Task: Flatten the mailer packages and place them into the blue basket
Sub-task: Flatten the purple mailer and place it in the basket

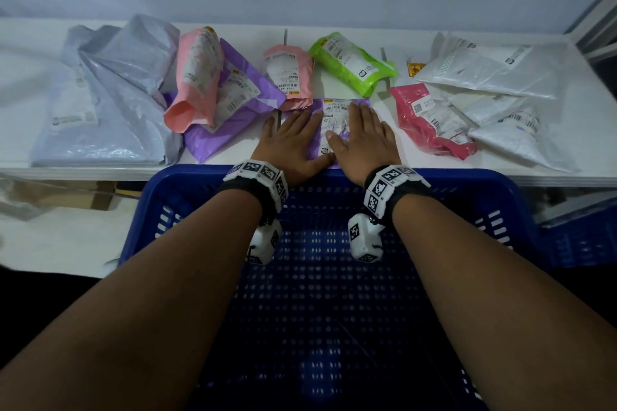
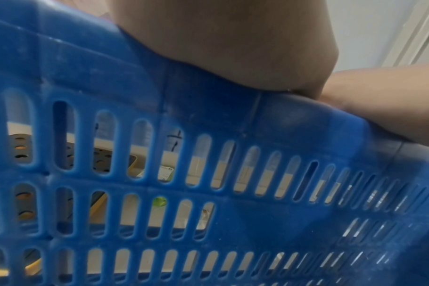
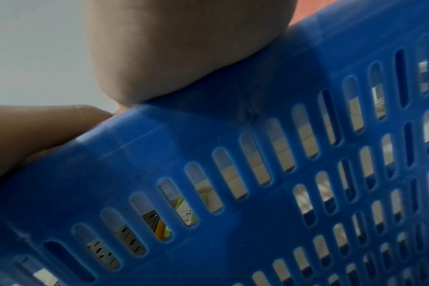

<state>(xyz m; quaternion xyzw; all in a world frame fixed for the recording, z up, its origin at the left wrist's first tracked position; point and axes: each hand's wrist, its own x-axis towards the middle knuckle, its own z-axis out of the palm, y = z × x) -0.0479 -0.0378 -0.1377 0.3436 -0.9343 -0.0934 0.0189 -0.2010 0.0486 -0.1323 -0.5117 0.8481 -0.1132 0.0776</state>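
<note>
A small purple mailer (image 1: pixel 334 125) with a white label lies at the table's front edge. My left hand (image 1: pixel 293 140) and right hand (image 1: pixel 362 135) lie flat on it side by side, fingers straight, palms down. The blue basket (image 1: pixel 187 183) stands below the table edge, right under my wrists, with nothing visible inside. Both wrist views show only the basket's slotted wall (image 2: pixel 208 135) (image 3: pixel 233 154) and the heel of each hand resting over its rim; the fingers are hidden there.
On the white table (image 1: pixel 334 83) lie other mailers: grey ones (image 1: pixel 100 93) at left, a pink one (image 1: pixel 197 77) on a larger purple one (image 1: pixel 233 110), a small pink one (image 1: pixel 288 77), a green one (image 1: pixel 350 62), a red one (image 1: pixel 430 120), white ones (image 1: pixel 494 83) at right.
</note>
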